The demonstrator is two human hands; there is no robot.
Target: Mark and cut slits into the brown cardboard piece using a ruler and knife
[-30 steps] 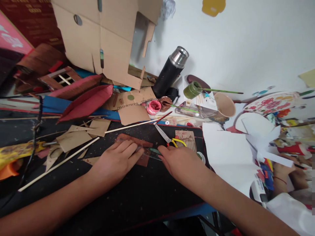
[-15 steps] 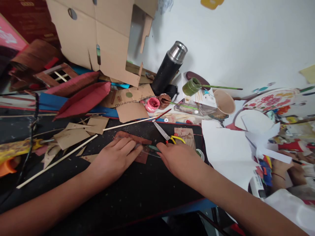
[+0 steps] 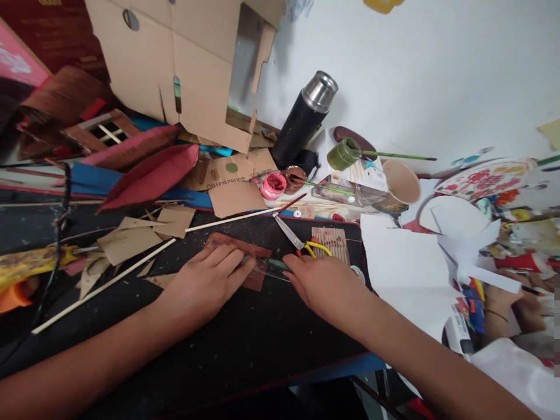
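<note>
My left hand [image 3: 211, 271] bears down with its fingers together on a clear plastic strip, which looks like a ruler [image 3: 280, 276]. Under it lies a brown-painted piece of cardboard [image 3: 254, 281] on the black mat. My right hand [image 3: 326, 286] is closed round a slim dark-green tool [image 3: 276, 263], whose end lies along the strip close to my left fingertips. Most of that tool is hidden in the hand, so its kind does not show. Just beyond my right hand lie scissors with yellow handles [image 3: 315, 248], next to a corrugated cardboard piece [image 3: 331, 242].
Cardboard scraps [image 3: 131, 242] and a thin wooden stick [image 3: 105, 286] lie left. A pink paint jar [image 3: 273, 185], brown paint jar [image 3: 294, 178], green paint jar [image 3: 343, 153] and black flask [image 3: 301, 125] stand behind. White paper [image 3: 398, 251] is right; another person's hand [image 3: 499, 303] shows at far right.
The whole view has shifted slightly to the right. Both hands keep nearly the same places on the strip and the brown cardboard.
</note>
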